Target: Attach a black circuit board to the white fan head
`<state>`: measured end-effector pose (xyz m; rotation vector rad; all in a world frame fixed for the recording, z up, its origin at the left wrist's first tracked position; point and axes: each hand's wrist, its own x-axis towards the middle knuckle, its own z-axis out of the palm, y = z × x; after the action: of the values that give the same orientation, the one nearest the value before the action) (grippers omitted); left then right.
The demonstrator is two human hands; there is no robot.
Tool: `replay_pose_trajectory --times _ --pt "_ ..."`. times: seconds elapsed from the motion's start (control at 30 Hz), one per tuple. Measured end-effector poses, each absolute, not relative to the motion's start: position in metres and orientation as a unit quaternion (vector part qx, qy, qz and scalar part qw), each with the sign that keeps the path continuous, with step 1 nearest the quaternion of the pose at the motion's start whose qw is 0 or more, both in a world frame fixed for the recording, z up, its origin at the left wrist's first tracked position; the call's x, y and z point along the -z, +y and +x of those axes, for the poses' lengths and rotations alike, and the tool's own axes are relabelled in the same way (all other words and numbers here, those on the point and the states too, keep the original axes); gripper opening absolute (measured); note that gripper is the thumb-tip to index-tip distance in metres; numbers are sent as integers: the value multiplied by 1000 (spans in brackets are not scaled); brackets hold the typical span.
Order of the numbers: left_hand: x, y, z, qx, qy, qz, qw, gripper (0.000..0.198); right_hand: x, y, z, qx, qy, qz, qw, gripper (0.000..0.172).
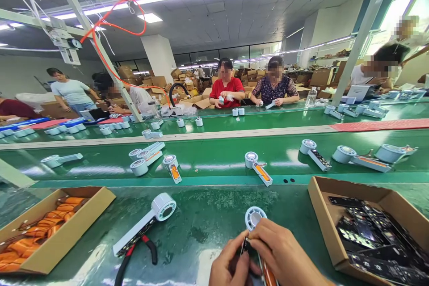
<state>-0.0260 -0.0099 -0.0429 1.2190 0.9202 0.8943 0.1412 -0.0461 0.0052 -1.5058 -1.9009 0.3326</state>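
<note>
Both my hands meet at the bottom middle over one white handheld fan (pixel 254 217); its round head sticks out above my fingers. My left hand (pixel 229 264) pinches the fan's dark open handle from the left. My right hand (pixel 284 254) covers the handle from the right, and an orange battery (pixel 269 276) shows beneath it. A second white fan (pixel 147 223) lies to the left on the green bench, its circuit side down over red-handled pliers (pixel 134 257).
A cardboard box of orange batteries (pixel 50 232) sits at the left, a box of black circuit boards (pixel 372 228) at the right. Several part-built fans (pixel 258 165) lie on the green conveyor (pixel 214 152). Other people work across the belt.
</note>
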Motion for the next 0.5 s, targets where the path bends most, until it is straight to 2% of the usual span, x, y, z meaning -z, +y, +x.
replay_pose_trajectory --times 0.1,0.2,0.33,0.5 --pt "46 -6 -29 -375 428 468 677 82 -12 -62 156 -188 -710 -569 369 22" --pt "45 -3 -30 -379 427 471 672 84 -5 -76 165 -195 -757 -537 317 20" --pt "43 0 -32 -370 411 477 683 85 9 -77 161 -168 -783 -535 270 18" --pt "40 4 -34 -345 419 460 702 78 15 -65 153 -179 -785 -520 285 22"
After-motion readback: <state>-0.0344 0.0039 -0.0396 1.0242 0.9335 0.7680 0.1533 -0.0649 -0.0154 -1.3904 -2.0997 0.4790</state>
